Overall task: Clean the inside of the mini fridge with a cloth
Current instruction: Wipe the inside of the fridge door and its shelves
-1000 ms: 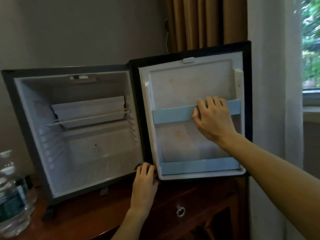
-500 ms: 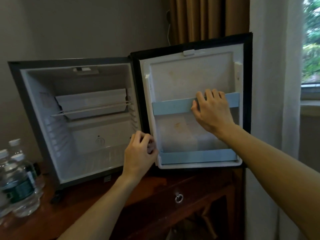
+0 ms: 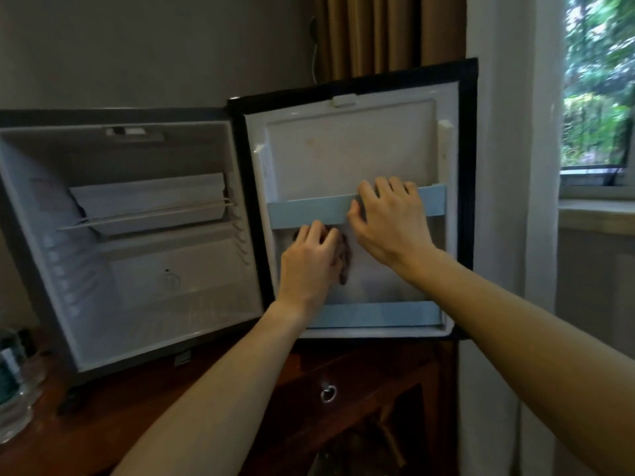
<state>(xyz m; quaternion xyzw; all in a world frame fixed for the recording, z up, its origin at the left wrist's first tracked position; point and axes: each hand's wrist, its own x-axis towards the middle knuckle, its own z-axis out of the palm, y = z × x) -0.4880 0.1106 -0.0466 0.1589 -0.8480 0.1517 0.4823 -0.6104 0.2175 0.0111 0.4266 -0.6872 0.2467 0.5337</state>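
The mini fridge (image 3: 41, 235) stands open on a wooden cabinet, its white interior bare apart from a wire shelf (image 3: 144, 214). Its door (image 3: 347, 146) is swung open to the right, with two light-blue rails across the inner panel. My right hand (image 3: 388, 221) grips the upper rail (image 3: 309, 207). My left hand (image 3: 312, 262) presses a small dark reddish cloth (image 3: 345, 259) against the door's inner panel, just below that rail. Most of the cloth is hidden under the hand.
The wooden cabinet (image 3: 103, 424) has a drawer with a metal ring pull (image 3: 328, 393). Water bottles (image 3: 13, 372) stand at the far left edge. A white curtain (image 3: 508, 166) and a window (image 3: 598, 87) lie to the right, close to the door.
My left hand rose from the fridge's bottom front edge and moved right onto the door's inner panel, with the cloth under it. The right hand stayed on the upper rail.
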